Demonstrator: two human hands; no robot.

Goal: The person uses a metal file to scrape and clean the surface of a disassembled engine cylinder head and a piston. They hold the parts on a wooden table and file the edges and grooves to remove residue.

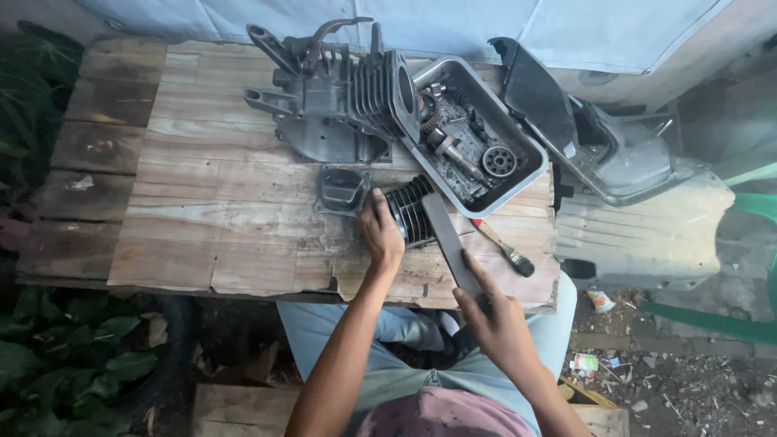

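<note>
That finned cylinder (pixel 410 212) near the wooden table's (pixel 218 202) front edge looks heavy, rigid and probably greasy, so the left hand (pixel 380 232) clamps its fins while the right hand (pixel 495 320) grips the flat file (pixel 450 243) laid across it.

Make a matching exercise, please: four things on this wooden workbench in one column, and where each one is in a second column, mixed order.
Things:
1. finned cylinder
2. flat grey bar
3. paintbrush
4. small gear wheel

Places:
A. inside the metal tray
B. under the left hand
C. held in the right hand, laid across the cylinder
D. lying on the planks near the tray's corner

Pairs: 1-B, 2-C, 3-D, 4-A
</note>
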